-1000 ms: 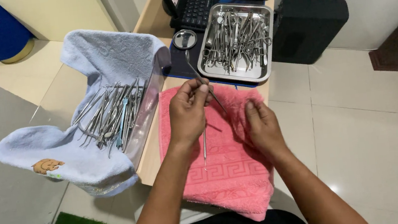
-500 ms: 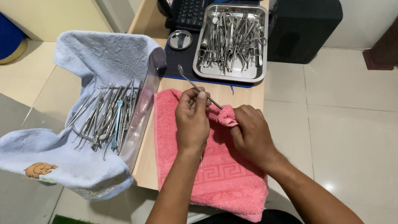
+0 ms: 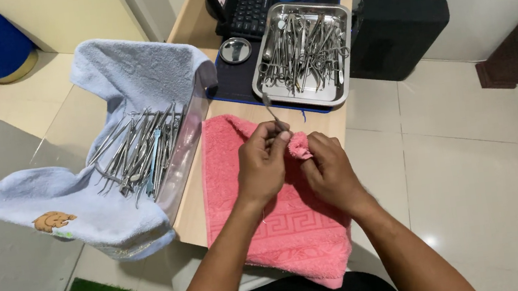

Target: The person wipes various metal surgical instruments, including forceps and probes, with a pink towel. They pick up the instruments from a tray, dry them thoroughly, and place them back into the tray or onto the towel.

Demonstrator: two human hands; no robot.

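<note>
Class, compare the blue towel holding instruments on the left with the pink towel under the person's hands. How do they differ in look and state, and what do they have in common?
The blue towel lines a clear container and carries a heap of metal instruments; the pink towel lies flat on the desk and hangs over its near edge. The blue towel is untouched; a fold of the pink towel is bunched in the right hand against the single instrument that the left hand holds. Both are terry cloths.
</note>
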